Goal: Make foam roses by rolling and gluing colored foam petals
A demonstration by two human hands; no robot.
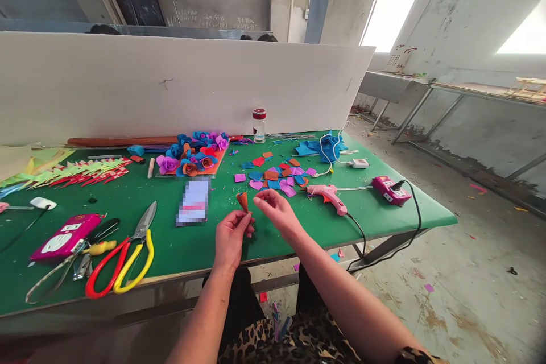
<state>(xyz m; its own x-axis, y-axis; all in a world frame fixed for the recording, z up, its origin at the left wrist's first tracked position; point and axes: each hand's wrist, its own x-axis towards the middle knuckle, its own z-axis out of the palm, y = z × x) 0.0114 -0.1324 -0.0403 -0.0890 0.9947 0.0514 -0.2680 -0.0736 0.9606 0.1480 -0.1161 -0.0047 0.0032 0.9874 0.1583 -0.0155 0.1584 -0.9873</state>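
Observation:
In my left hand [232, 233] a small orange-brown paper flower [242, 201], rolled into a cone, is pinched near its base between thumb and fingers. Just right of it hovers my right hand [276, 210], its fingers loosely bent and apart, with nothing visible in them. Beyond both hands lies a scatter of paper petals [271, 175] in orange, blue, purple and red. A pink glue gun [327, 196] rests to the right of my right hand. Finished paper flowers [196, 153] are heaped at the back left.
Red-and-yellow-handled scissors [132, 256] and a pink power strip [66, 237] lie on the left of the green table [264, 242]. A phone-like pixelated rectangle [193, 202] is nearer. A red-lidded jar [259, 125] stands by the white partition [205, 85]. Another power strip [390, 190] sits right.

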